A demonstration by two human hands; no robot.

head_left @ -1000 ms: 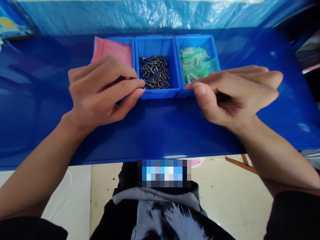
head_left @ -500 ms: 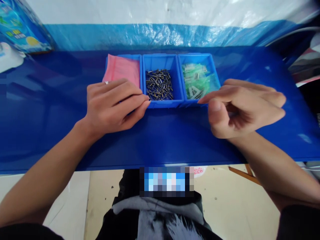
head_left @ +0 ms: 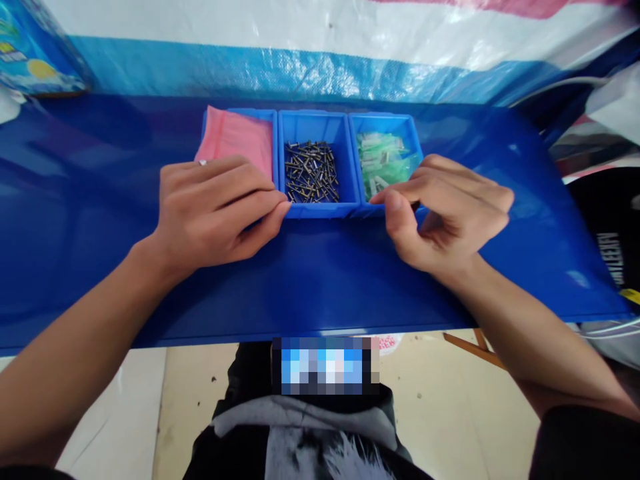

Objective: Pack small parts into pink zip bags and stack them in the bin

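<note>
Three blue bins stand side by side on the blue table. My left hand (head_left: 215,207) is closed, palm down, in front of the left bin (head_left: 275,140), which holds pink plastic bags (head_left: 240,143). Its thumb and fingertips press together at the front left corner of the middle bin (head_left: 320,211). Dark metal pop rivets (head_left: 313,172) fill that bin's floor. My right hand (head_left: 447,210) is curled at the front of the right bin (head_left: 417,137), index fingertip by its rim. Green-tinted plastic packets (head_left: 383,153) lie inside. I cannot make out what either hand holds, if anything.
A blue printed package (head_left: 37,57) stands at the back left. Striped plastic sheeting (head_left: 310,67) hangs behind the table (head_left: 300,280). Black fabric with white lettering (head_left: 605,233) is at the right edge. A pixelated device (head_left: 323,365) lies by my lap.
My right hand has moved left, closer over the front of the right bin. My left hand keeps its closed pose by the bins. The view has shifted slightly.
</note>
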